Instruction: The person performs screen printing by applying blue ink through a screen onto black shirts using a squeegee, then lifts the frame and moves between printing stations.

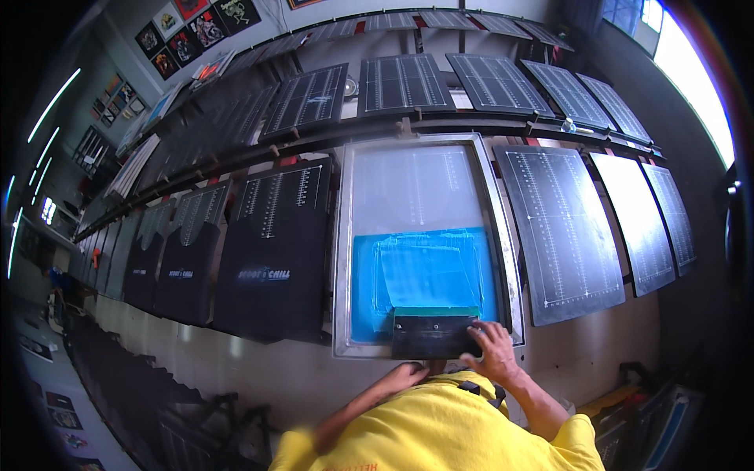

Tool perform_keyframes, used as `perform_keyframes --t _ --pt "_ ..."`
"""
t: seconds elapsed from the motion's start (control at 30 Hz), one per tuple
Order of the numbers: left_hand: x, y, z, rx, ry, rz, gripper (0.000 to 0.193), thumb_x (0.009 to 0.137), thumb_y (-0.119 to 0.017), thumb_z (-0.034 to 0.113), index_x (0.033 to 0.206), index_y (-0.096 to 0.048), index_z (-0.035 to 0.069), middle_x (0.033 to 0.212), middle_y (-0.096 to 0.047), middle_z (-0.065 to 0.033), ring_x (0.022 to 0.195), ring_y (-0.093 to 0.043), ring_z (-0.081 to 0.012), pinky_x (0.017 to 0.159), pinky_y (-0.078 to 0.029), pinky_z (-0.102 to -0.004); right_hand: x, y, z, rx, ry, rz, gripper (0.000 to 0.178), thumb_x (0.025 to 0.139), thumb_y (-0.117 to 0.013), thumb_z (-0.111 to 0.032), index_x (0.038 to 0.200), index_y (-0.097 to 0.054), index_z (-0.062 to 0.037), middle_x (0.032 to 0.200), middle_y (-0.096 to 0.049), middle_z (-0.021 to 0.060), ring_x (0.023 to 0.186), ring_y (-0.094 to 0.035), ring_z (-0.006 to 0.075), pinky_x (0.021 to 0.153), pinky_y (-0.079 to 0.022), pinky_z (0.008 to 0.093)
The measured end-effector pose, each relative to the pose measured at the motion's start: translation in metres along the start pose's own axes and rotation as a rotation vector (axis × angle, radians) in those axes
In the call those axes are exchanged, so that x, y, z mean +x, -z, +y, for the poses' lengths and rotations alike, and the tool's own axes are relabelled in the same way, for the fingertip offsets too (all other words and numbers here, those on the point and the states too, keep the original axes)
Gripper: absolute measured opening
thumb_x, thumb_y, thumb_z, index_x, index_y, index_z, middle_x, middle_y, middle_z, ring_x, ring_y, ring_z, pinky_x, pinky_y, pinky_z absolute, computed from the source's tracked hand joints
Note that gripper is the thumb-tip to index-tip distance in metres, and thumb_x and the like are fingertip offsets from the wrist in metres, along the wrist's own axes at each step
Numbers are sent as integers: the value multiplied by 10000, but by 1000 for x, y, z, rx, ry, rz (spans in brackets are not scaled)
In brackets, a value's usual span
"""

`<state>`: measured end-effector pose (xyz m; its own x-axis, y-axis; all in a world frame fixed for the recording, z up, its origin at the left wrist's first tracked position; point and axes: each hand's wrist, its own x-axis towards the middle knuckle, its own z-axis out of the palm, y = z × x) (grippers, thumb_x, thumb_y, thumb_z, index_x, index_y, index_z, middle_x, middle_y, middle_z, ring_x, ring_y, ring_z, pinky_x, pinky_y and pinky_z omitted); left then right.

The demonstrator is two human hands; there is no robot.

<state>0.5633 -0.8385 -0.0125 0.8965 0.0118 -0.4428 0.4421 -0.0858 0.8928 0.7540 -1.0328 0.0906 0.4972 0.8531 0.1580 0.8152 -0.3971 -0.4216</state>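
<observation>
Right grip [495, 351], fingers loosely spread, touches the squeegee [430, 336] at its right end, blue ink [424, 271] ahead; left grip [408, 376], lower left, half hidden, hold unclear

Runs in long rows as a bench [569, 228] of dark boards [404, 82] with white ruler lines; carries a metal-framed screen [344, 275] near centre and dark printed garments [271, 306] at left.

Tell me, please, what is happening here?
The person's right hand touches the right end of a black squeegee at the near end of a partly blue framed screen. The left hand is by the squeegee's near edge; whether it grips anything is unclear. To the left, dark printed garments lie on boards.
</observation>
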Motion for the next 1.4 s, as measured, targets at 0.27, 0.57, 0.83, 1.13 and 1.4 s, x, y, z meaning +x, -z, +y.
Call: perform_keyframes --t 0.27,0.57,0.83,1.13,1.4 --pt "-70 102 64 -245 -44 440 204 1016 -529 225 1006 -622 43 818 -659 -68 655 -617 -114 548 -476 -236 -1 -19 99 81 -483 402 334 953 -558 -145 1247 -552 14 1169 -603 208 1067 -575 363 938 -458 443" --pt "-49 143 7 553 94 1010 319 931 -588 108 1214 -632 -33 1142 -661 -254 1060 -650 -380 933 -501 -392 -2 -62 150 696 -682 571 242 934 -530 -29 1145 -637 19 841 -670 91 781 -620 138 724 -496 286" --pt "-50 157 2 378 117 1011 276 913 -635 126 1138 -686 -27 1086 -694 -236 1040 -684 -312 908 -511 -345 2 -58 146 711 -659 631 251 918 -519 44 1124 -661 56 938 -700 63 823 -632 99 758 -490 222" --pt "-51 151 -2 363 28 1063 274 922 -632 146 1136 -694 -13 1041 -705 -232 960 -701 -331 873 -524 -366 10 -47 128 561 -681 594 227 939 -534 1 1127 -653 45 928 -702 87 847 -647 142 777 -501 260" --pt "-69 98 76 628 -129 942 379 888 -646 219 1180 -658 -21 1172 -662 -228 1115 -627 -378 969 -492 -426 1 26 36 -1 -272 91 533 847 -697 -228 1321 -543 -38 1309 -559 172 1204 -526 358 1023 -433 441"
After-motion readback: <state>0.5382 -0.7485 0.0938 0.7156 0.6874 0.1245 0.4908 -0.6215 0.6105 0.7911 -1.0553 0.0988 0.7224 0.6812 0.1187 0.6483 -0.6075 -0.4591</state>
